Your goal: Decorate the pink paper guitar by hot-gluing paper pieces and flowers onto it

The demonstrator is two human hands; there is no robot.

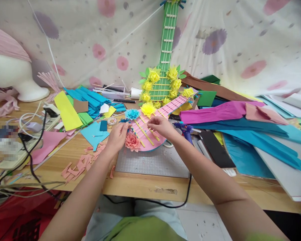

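A pink paper guitar (157,136) with yellow strips lies tilted, its neck pointing to the upper right. It bears a blue paper flower (132,114), a yellow paper flower (147,109) and a coral paper flower (132,142). At its left edge, between the blue and coral flowers, my left hand (118,136) is closed in a pinch near small dark blue bits. Over the guitar's body my right hand (161,126) also pinches, thumb and forefinger together. What either hand holds, if anything, is too small to tell.
A green paper guitar (163,77) with yellow flowers stands upright behind. Under the pink one lies a grey cutting mat (153,164). To the right are a blue glue gun (187,132), a black phone (217,149) and crepe paper (218,112). Coral scraps (80,167) and a power strip (22,150) lie left.
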